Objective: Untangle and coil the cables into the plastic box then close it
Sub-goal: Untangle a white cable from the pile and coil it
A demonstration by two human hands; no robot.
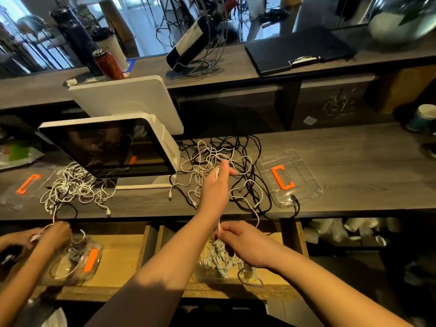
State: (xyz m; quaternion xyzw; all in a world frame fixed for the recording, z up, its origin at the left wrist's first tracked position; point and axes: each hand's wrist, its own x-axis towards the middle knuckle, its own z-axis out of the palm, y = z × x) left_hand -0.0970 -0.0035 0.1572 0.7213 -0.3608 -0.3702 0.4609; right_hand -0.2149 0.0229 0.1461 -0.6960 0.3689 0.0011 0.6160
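A tangle of white and black cables [245, 159] lies on the dark wooden counter [354, 156]. My left hand [215, 182] reaches into the tangle and pinches a white cable between thumb and fingers. My right hand [243, 241] is over the open drawer and grips the same white cable near its end. Below it, the clear plastic box [200, 267] sits in the drawer with coiled white cables inside. The box's clear lid [304, 168], with an orange clip [282, 178], lies on the counter to the right of the tangle.
Another person's hands [55, 233] work at the left over a second clear box [77, 263], with their own cable tangle [75, 185] above. A white screen terminal [113, 147] stands left of my tangle. A paper cup [424, 118] stands far right.
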